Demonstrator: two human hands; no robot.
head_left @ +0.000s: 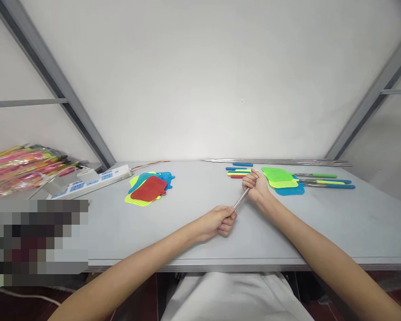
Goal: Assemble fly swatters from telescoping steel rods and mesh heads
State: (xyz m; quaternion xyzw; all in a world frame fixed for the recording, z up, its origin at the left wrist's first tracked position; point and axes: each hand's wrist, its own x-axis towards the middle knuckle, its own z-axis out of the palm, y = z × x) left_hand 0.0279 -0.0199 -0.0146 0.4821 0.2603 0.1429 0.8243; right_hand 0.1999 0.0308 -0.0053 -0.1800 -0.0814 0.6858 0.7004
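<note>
A thin metal rod (241, 199) slants between my two hands above the table. My left hand (224, 220) is wrapped round its lower end, and my right hand (254, 183) is closed round the upper end; the rod's tips are hidden in the fists. Just behind my right hand lie loose coloured handles, among them a blue one (243, 164) and a red one (237, 176). To the right of it are fly swatters with rods and handles, their heads overlapping: a green head (276, 174) and a blue head (290, 191) show. Loose swatter heads, with a red one (149, 188) on top, lie left.
Several long metal rods (274, 161) lie along the wall at the table's back edge. A white power strip (93, 182) with blue sockets stands at the left, beside a heap of plastic-wrapped colourful items (23, 167). Grey frame posts (67, 100) flank the table. The lower left is pixelated.
</note>
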